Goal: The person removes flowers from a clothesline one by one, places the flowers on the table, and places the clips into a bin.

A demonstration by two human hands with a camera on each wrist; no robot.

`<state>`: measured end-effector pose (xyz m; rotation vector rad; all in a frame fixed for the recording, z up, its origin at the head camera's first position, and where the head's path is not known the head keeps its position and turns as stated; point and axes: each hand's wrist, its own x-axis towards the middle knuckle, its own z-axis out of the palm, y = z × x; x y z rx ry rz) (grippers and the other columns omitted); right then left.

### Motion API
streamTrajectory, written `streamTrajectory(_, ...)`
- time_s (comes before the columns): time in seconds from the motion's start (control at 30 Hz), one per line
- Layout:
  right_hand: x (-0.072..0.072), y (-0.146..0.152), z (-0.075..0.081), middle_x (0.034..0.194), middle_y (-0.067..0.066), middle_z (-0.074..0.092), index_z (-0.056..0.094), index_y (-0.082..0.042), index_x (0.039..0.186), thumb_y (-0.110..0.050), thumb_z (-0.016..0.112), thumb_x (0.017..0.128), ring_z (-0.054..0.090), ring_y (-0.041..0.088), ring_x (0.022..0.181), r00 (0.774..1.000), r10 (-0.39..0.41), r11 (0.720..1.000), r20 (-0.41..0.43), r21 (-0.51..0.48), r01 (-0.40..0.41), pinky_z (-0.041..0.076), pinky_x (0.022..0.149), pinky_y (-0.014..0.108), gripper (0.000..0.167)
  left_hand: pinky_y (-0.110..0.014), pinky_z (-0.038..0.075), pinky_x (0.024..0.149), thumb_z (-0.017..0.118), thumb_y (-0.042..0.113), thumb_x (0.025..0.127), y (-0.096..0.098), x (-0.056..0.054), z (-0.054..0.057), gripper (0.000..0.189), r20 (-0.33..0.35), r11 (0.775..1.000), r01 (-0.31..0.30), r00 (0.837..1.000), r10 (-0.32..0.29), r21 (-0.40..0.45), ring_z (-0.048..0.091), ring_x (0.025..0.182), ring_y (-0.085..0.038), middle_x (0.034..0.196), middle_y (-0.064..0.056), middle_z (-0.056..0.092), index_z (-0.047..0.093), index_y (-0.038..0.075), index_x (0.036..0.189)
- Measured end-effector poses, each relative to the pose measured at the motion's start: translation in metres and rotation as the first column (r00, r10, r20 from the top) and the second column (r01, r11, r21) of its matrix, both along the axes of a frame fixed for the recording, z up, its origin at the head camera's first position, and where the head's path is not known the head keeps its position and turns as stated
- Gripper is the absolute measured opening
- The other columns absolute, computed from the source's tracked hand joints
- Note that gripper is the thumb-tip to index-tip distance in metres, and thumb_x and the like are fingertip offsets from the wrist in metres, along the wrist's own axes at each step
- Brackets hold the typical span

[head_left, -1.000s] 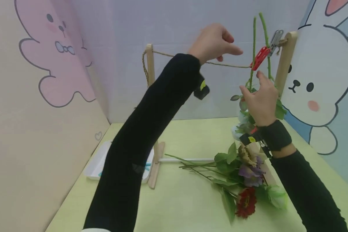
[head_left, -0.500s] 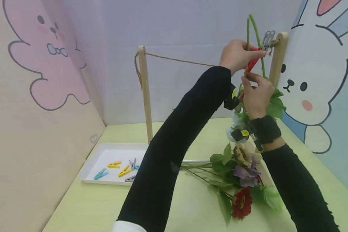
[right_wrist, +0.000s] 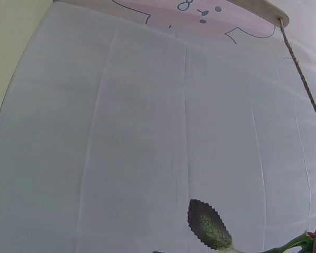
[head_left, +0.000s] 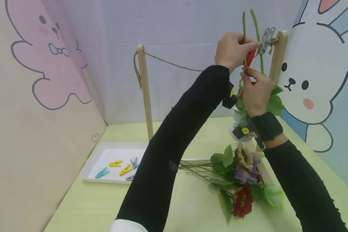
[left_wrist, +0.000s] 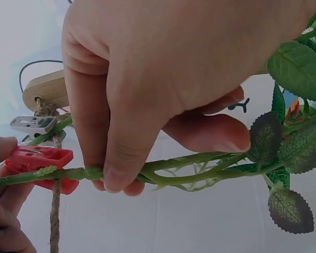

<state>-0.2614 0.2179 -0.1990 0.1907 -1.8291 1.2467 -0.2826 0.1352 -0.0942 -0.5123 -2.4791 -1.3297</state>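
High at the right of the head view, my left hand (head_left: 231, 50) pinches a red clothespin (head_left: 250, 58) by its upper end. Just below, my right hand (head_left: 258, 91) pinches a green artificial flower stem (left_wrist: 71, 174) with thumb and fingertips; this shows large in the left wrist view. The clothespin sits where that stem crosses the twine (left_wrist: 55, 216). Beside it, a grey clothespin (head_left: 267, 38) is on the twine at a second upright stem (head_left: 256, 24). Pale blooms (head_left: 237, 117) and leaves hang below, partly behind my right hand.
Two wooden posts (head_left: 145, 90) hold the twine. A white tray (head_left: 90, 167) at the left holds yellow, blue and grey clothespins. Several artificial flowers lie on the table, among them a red bloom (head_left: 242, 201) and a purple bloom (head_left: 246, 174).
My left hand has moved right from above the twine and taken hold of the red clothespin. My right hand has risen slightly and now pinches the stem.
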Motion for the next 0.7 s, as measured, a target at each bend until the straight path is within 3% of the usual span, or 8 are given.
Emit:
streamTrajectory(0.1,0.0,0.0,0.001,0.096,0.022,0.068,0.069,0.0,0.106,-0.018,0.059,0.09,0.037,-0.012,0.034,1.0,-0.01,0.999,-0.006,0.051,0.011,0.033,0.041,0.006,0.025,-0.01,0.041,0.061,0.06,0.037,0.087,-0.001,0.0,0.002,0.021,-0.03,0.998,-0.045,0.998,0.047,0.05,0.054,0.072,-0.003,0.081,0.006,0.064,0.069,0.021,0.096)
streamTrajectory(0.17,-0.001,-0.001,0.001,0.096,0.02,0.069,0.069,0.001,0.104,-0.016,0.059,0.09,0.04,-0.02,0.044,0.999,-0.038,0.994,-0.014,0.104,0.039,0.034,0.048,0.002,0.024,-0.01,0.039,0.062,0.06,0.037,0.088,-0.004,-0.001,0.004,0.02,-0.052,0.993,-0.073,0.996,0.078,0.089,0.053,0.071,-0.002,0.078,0.006,0.063,0.069,0.021,0.095)
streamTrajectory(0.33,-0.002,-0.007,-0.004,0.1,0.02,0.068,0.068,0.003,0.104,-0.011,0.059,0.089,0.038,-0.028,0.054,0.998,-0.048,0.977,-0.049,0.206,0.057,0.033,0.052,-0.002,0.022,-0.009,0.033,0.067,0.059,0.036,0.088,-0.017,-0.002,0.013,0.022,-0.103,0.974,-0.073,0.99,0.097,0.215,0.047,0.074,-0.002,0.083,0.005,0.064,0.069,0.019,0.097)
streamTrajectory(0.43,-0.001,-0.013,-0.007,0.097,0.022,0.068,0.068,0.004,0.104,-0.01,0.059,0.089,0.053,-0.003,0.045,0.994,-0.043,0.96,-0.101,0.272,0.069,0.031,0.051,0.0,0.022,-0.009,0.032,0.069,0.06,0.034,0.088,-0.033,-0.001,0.021,0.023,-0.136,0.959,-0.052,0.986,0.093,0.279,0.045,0.076,-0.002,0.086,0.003,0.064,0.069,0.016,0.099)
streamTrajectory(0.57,0.006,-0.02,-0.007,0.088,0.023,0.068,0.068,0.005,0.102,-0.01,0.06,0.089,0.058,0.029,0.051,0.976,-0.03,0.918,-0.215,0.38,0.112,0.031,0.057,0.007,0.022,-0.009,0.034,0.071,0.063,0.028,0.086,-0.065,0.01,0.036,0.023,-0.191,0.933,0.002,0.979,0.072,0.361,0.044,0.077,-0.003,0.083,0.001,0.062,0.069,0.01,0.099)
streamTrajectory(0.7,0.019,-0.033,-0.002,0.079,0.023,0.066,0.068,0.007,0.1,-0.006,0.06,0.088,0.055,0.03,0.054,0.938,0.061,0.895,-0.34,0.435,0.099,0.038,0.054,0.025,0.02,-0.015,0.037,0.06,0.065,0.018,0.086,-0.107,0.028,0.05,0.021,-0.271,0.903,0.064,0.961,0.06,0.426,0.044,0.07,-0.004,0.085,0.0,0.061,0.065,0.004,0.102)
